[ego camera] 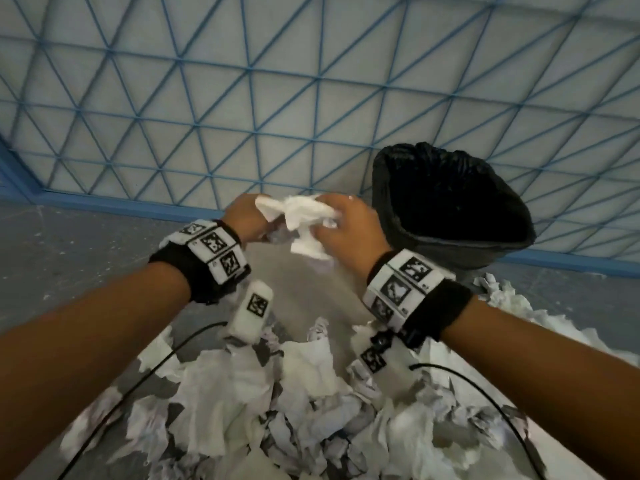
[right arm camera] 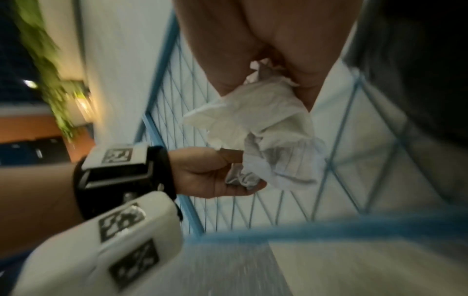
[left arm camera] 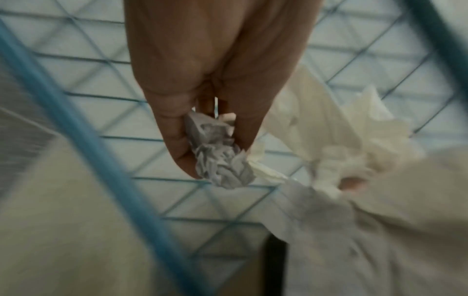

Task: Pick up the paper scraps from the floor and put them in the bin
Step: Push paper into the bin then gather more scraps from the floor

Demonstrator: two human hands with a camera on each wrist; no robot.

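A grey floor (ego camera: 86, 244) below a blue-lined wall; much paper (ego camera: 242, 410) remains at the frame's bottom. The left hand (ego camera: 247, 216) and right hand (ego camera: 349, 230) both clutch a wad (ego camera: 304, 216) at centre, beside the bin (ego camera: 450, 209).

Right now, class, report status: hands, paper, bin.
Left hand and right hand both grip white paper. Bin open, just right. Nothing blocking. Paper pile remains on floor.

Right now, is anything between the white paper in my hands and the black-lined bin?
Nothing visible. Both the left hand and right hand grip the crumpled white paper wad beside the black bag-lined bin, whose mouth is open and unobstructed.
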